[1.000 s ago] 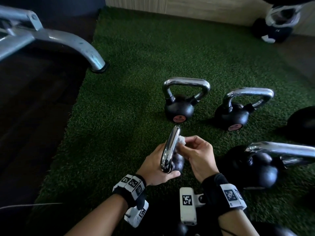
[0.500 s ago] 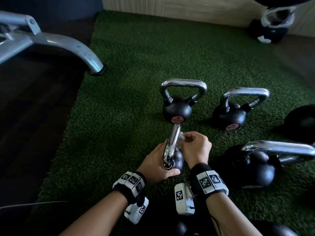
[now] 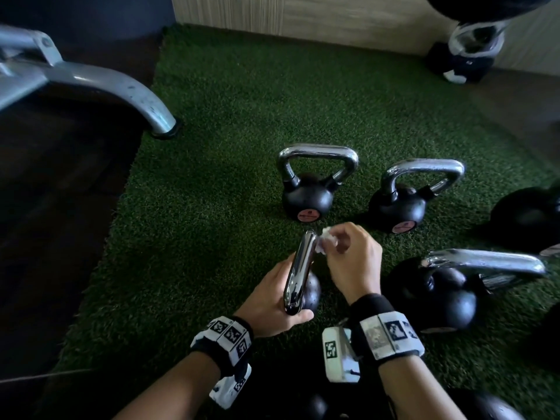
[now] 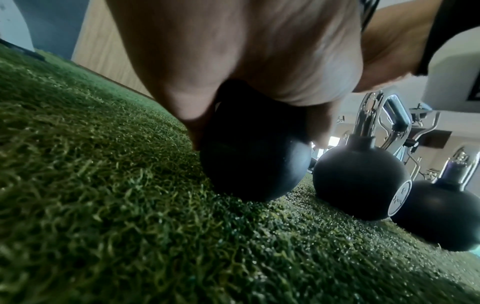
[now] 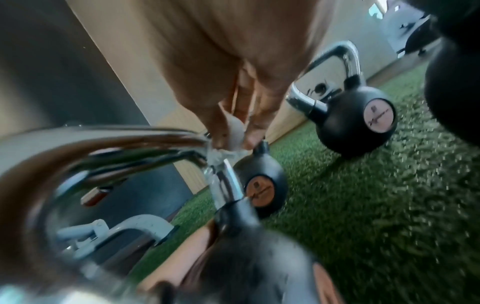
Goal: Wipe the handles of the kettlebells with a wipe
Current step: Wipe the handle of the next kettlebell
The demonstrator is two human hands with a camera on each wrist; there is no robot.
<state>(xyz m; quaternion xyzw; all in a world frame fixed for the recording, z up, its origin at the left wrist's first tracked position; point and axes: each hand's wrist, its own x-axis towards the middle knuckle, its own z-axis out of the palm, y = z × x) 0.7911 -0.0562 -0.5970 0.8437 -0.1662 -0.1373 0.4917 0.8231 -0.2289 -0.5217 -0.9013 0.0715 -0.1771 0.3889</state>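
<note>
A small black kettlebell (image 3: 310,291) with a chrome handle (image 3: 300,268) stands on the green turf in front of me. My left hand (image 3: 272,301) is curled round its ball and the near end of the handle; in the left wrist view the fingers wrap the black ball (image 4: 254,160). My right hand (image 3: 353,262) pinches a crumpled white wipe (image 3: 416,239) against the far end of the handle. The right wrist view shows the wipe (image 5: 233,131) between the fingertips at the handle's bend (image 5: 207,148).
Two upright kettlebells (image 3: 307,194) (image 3: 400,206) stand just beyond my hands. A larger one (image 3: 445,294) lies at the right, with more dark weights (image 3: 530,219) further right and below. A grey machine leg (image 3: 130,98) rests at the turf's left edge. Dark floor (image 3: 60,207) lies left.
My right hand has turned and slid with the wipe towards the far end of the handle. The left hand and the kettlebell have kept their place.
</note>
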